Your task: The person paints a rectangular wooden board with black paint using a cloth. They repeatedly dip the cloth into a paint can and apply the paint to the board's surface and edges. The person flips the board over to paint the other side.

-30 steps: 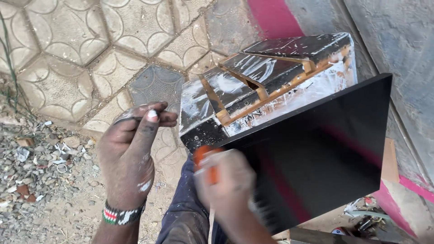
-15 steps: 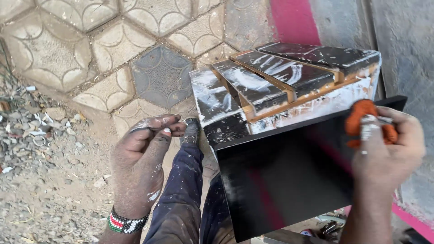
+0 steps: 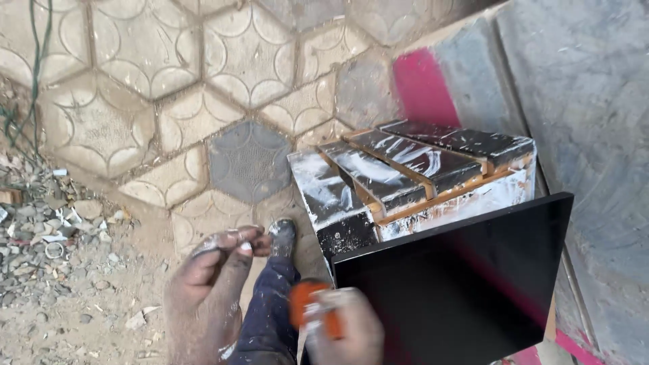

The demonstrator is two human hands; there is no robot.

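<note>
Nearest the camera, at the bottom edge, the right hand (image 3: 345, 331) is curled tight around an orange-handled tool (image 3: 305, 305), blurred by motion, so whether it is a brush or a scraper cannot be told and its working end is hidden behind the fingers. Beside it to the left, the left hand (image 3: 206, 297) hangs loose and holds nothing, its fingers bent and close together, dusted with pale paint or powder; the wrist is cut off by the frame. Between the two hands a dark blue trouser leg (image 3: 267, 318) runs down to a paint-flecked shoe (image 3: 282, 233) on the ground. Just to the right of the right hand, touching or nearly touching it, stands the glossy black panel (image 3: 460, 284), tilted, its long top edge rising from lower left to upper right; the right hand is plainly the nearer of the two, sitting at the panel's lower left corner, and the panel stretches away to the right and upward from it. The panel's bottom is out of view. Behind it, the panel leans against a slatted wooden crate (image 3: 405, 179) streaked black and white. Farther out lie hexagonal paving tiles (image 3: 250, 159), gravel and litter (image 3: 47, 230) at left, and a grey wall with a pink stripe (image 3: 426, 88) at right
</note>
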